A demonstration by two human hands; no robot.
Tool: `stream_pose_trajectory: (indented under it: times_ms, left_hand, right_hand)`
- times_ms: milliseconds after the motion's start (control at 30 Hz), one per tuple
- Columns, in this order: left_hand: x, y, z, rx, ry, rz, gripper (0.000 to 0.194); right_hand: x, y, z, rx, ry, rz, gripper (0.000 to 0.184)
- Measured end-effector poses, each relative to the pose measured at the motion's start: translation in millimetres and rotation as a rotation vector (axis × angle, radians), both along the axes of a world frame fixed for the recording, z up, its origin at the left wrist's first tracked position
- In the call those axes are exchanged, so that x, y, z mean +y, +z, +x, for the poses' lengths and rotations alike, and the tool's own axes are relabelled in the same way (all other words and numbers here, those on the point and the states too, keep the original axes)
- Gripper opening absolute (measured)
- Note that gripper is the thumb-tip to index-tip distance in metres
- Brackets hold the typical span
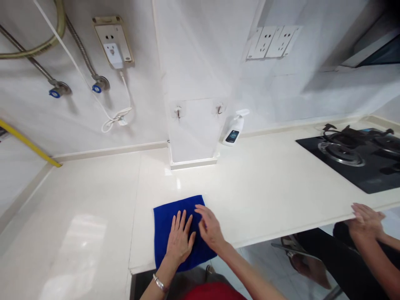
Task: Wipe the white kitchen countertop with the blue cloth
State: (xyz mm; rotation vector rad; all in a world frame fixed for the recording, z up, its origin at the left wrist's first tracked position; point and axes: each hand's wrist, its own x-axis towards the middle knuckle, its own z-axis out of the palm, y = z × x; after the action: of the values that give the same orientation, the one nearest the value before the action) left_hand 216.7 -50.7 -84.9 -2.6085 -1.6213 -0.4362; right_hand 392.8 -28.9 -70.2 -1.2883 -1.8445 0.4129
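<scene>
A blue cloth (164, 227) lies spread on the white countertop (265, 183), its near edge hanging over the counter's front edge. My left hand (181, 239) rests on the cloth with the fingers stretched out, and a silver bracelet (159, 283) circles that wrist. Over the right part of the cloth is my right hand (211, 228). Its fingers bend a little, apart from the thumb, and nothing shows between them. Whether its fingertips touch the cloth I cannot tell.
A white spray bottle (233, 130) stands by the wall pillar (195, 133). At the right is a black gas hob (337, 162). Another person's hands (365, 221) rest near the counter edge. A plugged-in charger (114, 55) and a yellow pipe (29, 143) are at the left.
</scene>
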Motion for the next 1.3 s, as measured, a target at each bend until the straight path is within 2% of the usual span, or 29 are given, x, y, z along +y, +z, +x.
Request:
stream_pose_trajectory:
  times_ms: [67,133,267,400,600,733,867,1033,1167,1300]
  left_hand:
    - [-2.1,-5.2,-6.5,-0.001,0.089,0.062,0.063]
    - [-4.6,-10.8,-13.2,0.008,0.202,0.125,0.064]
    - [-11.9,-14.5,-14.8,0.061,0.260,0.154,0.066]
    - [-12.4,-9.3,10.1,0.074,0.255,0.121,0.069]
    - [3.6,-7.4,77.1,0.050,0.128,0.008,0.071]
    - [14.0,-5.4,122.5,0.014,0.031,-0.072,0.073]
    - [19.6,4.5,157.3,-0.030,-0.104,-0.153,0.073]
    - [18.4,13.7,193.9,-0.058,-0.187,-0.147,0.070]
    - [17.7,1.5,207.1,-0.057,-0.221,-0.149,0.067]
    - [9.6,-7.3,194.3,-0.034,-0.204,-0.074,0.062]
  right_hand:
    - [8.3,0.3,-30.9,-0.174,0.085,-0.019,0.053]
    - [11.5,-3.4,-49.1,-0.346,0.140,-0.052,0.056]
    - [7.6,-9.3,-47.1,-0.539,0.217,-0.095,0.063]
    - [3.5,-9.1,-18.8,-0.586,0.213,-0.118,0.064]
    - [-3.2,-16.7,44.7,-0.605,0.014,-0.133,0.067]
    - [-8.6,-27.8,93.6,-0.585,-0.102,-0.092,0.063]
    - [-8.1,-42.3,141.3,-0.574,-0.146,-0.061,0.056]
    - [-15.4,-53.0,192.3,-0.569,-0.270,-0.080,0.056]
    - [-32.7,-55.9,200.2,-0.540,-0.379,-0.094,0.065]
    - [-45.4,-49.7,167.0,-0.490,-0.433,-0.044,0.073]
